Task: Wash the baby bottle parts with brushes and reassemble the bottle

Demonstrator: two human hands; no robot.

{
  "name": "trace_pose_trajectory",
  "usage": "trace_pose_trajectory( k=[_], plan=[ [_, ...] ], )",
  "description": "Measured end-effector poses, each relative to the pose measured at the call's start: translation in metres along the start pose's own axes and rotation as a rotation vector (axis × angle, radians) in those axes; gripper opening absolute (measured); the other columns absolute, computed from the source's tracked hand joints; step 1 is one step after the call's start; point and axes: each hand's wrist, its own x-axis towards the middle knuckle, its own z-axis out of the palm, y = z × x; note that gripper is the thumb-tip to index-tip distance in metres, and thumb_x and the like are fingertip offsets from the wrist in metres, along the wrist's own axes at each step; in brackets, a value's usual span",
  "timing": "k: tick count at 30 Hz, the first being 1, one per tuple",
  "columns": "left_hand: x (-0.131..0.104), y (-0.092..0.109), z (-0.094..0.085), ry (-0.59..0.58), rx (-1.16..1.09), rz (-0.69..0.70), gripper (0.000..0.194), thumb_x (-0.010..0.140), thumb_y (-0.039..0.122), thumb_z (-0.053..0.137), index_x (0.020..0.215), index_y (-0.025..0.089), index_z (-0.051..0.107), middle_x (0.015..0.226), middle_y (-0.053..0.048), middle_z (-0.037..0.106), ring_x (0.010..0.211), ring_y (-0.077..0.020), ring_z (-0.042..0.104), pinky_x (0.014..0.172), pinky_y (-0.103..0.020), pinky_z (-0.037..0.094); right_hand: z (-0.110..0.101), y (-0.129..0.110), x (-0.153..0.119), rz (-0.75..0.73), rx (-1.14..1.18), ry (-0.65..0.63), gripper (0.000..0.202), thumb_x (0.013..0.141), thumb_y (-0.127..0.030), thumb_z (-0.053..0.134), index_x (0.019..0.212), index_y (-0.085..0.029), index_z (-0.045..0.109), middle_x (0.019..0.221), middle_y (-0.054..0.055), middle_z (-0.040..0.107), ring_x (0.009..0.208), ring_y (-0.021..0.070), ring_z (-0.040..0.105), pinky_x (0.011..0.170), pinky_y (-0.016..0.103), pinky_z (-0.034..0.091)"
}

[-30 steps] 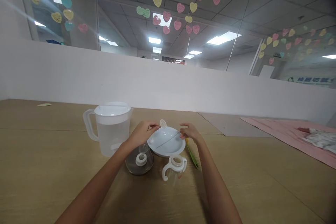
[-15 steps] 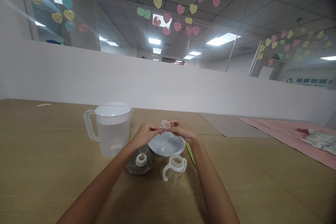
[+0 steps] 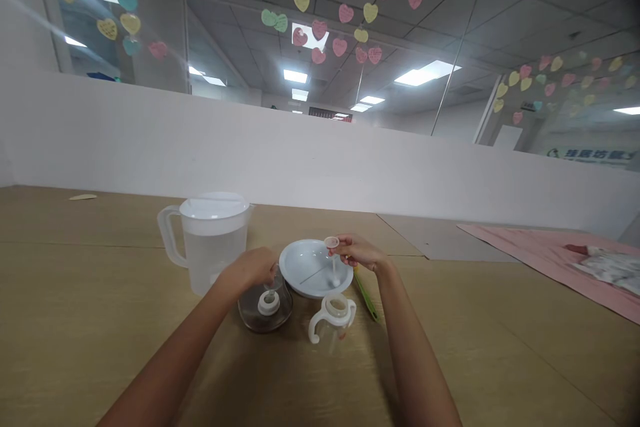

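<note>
Over the right side of a white bowl (image 3: 300, 280), my right hand (image 3: 357, 251) pinches a small round translucent piece (image 3: 331, 242) with a thin stem hanging below it. My left hand (image 3: 257, 267) is closed at the back of a dark round tray (image 3: 267, 325), at a clear item mostly hidden by the fingers. A white bottle collar with a nipple (image 3: 269, 303) lies on that tray. In front of the bowl stands a clear bottle (image 3: 334, 333) with white handles, its top open. A thin stick rests inside the bowl.
A translucent lidded pitcher (image 3: 215, 247) stands left of the bowl. Right of the bowl lies a green-handled brush (image 3: 367, 297). A pink cloth (image 3: 530, 250) with a whitish item on it is at the far right. A low white wall (image 3: 320, 160) runs behind the table.
My hands have moved apart. The left went down and left to the dark tray; the right moved slightly right, keeping the round piece, which now has its stem hanging downward.
</note>
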Motion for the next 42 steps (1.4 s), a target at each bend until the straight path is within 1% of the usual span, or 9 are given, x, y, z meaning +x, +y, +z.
trace_pose_trajectory(
  k=[3,6,10,15,21,26,30,34,42],
  plan=[
    [0.005,-0.003,0.008,-0.052,-0.051,-0.035,0.005,0.049,0.016,0.06,0.046,0.018,0.057,0.05,0.0,0.06,0.051,-0.0164,0.052,0.045,-0.022,0.032,-0.003,0.009,0.003,0.037,-0.06,-0.036,0.027,0.061,-0.029,0.063,0.083,-0.014,0.059,0.073,0.001,0.06,0.045,0.003,0.04,0.035,0.014,0.022],
    [0.007,-0.003,0.017,-0.108,-0.074,-0.112,0.01,0.046,0.019,0.064,0.044,0.018,0.054,0.042,0.0,0.055,0.046,-0.0171,0.052,0.045,-0.024,0.036,-0.003,0.014,0.008,0.089,-0.308,-0.028,0.02,0.064,-0.023,0.056,0.082,-0.015,0.061,0.057,-0.003,0.054,0.041,0.0039,0.039,0.036,0.014,0.024],
    [0.009,-0.001,0.025,-0.135,-0.099,-0.135,0.004,0.047,0.015,0.06,0.046,0.017,0.056,0.037,0.0,0.052,0.04,-0.0174,0.051,0.043,-0.026,0.039,0.005,0.021,0.024,0.157,-0.594,0.014,0.011,0.057,-0.01,0.055,0.062,-0.017,0.063,0.039,-0.006,0.043,0.039,0.0063,0.039,0.04,0.017,0.028],
    [0.009,0.002,0.025,-0.081,-0.088,-0.104,0.008,0.046,0.015,0.062,0.053,0.019,0.061,0.042,0.0,0.055,0.049,-0.0189,0.056,0.05,-0.026,0.041,0.034,0.03,0.041,0.19,-0.701,0.049,0.018,0.045,0.001,0.06,0.043,-0.016,0.058,0.045,0.0,0.054,0.056,0.0131,0.053,0.048,0.019,0.033],
    [0.008,0.0,0.013,-0.075,-0.033,-0.087,0.01,0.046,0.01,0.059,0.042,0.018,0.055,0.044,-0.001,0.056,0.05,-0.0181,0.053,0.049,-0.025,0.036,0.043,0.022,0.035,0.223,-0.584,-0.144,0.014,0.062,-0.011,0.055,0.068,-0.015,0.068,0.054,0.0,0.06,0.04,0.0081,0.046,0.041,0.019,0.032],
    [0.001,-0.01,-0.008,-0.029,-0.036,-0.072,0.008,0.052,0.012,0.055,0.051,0.018,0.06,0.059,-0.002,0.063,0.056,-0.0165,0.053,0.049,-0.024,0.031,0.023,-0.009,0.013,0.02,-0.345,-0.041,0.02,0.076,-0.024,0.049,0.086,-0.014,0.064,0.061,-0.002,0.057,0.041,0.0032,0.038,0.038,0.015,0.027],
    [-0.012,-0.01,-0.024,0.009,-0.071,-0.07,0.007,0.056,0.016,0.054,0.056,0.018,0.06,0.061,-0.002,0.062,0.056,-0.0161,0.052,0.048,-0.024,0.027,0.014,-0.037,-0.014,-0.136,-0.021,0.002,0.028,0.074,-0.039,0.056,0.087,-0.015,0.062,0.058,-0.004,0.052,0.042,0.0031,0.034,0.037,0.015,0.021],
    [-0.022,-0.003,-0.031,0.008,-0.102,-0.072,0.007,0.058,0.016,0.052,0.056,0.018,0.059,0.062,-0.002,0.062,0.057,-0.015,0.051,0.049,-0.023,0.027,0.014,-0.055,-0.037,-0.21,0.061,-0.018,0.031,0.074,-0.043,0.057,0.085,-0.014,0.059,0.056,-0.004,0.051,0.041,0.003,0.033,0.037,0.016,0.021],
    [-0.022,-0.002,-0.03,0.003,-0.088,-0.035,0.012,0.059,0.018,0.051,0.063,0.018,0.062,0.068,-0.002,0.064,0.06,-0.0149,0.052,0.051,-0.023,0.028,0.022,-0.069,-0.052,-0.174,-0.126,-0.409,0.025,0.078,-0.037,0.054,0.085,-0.013,0.058,0.061,-0.001,0.059,0.042,0.0044,0.042,0.04,0.016,0.034]
  ],
)
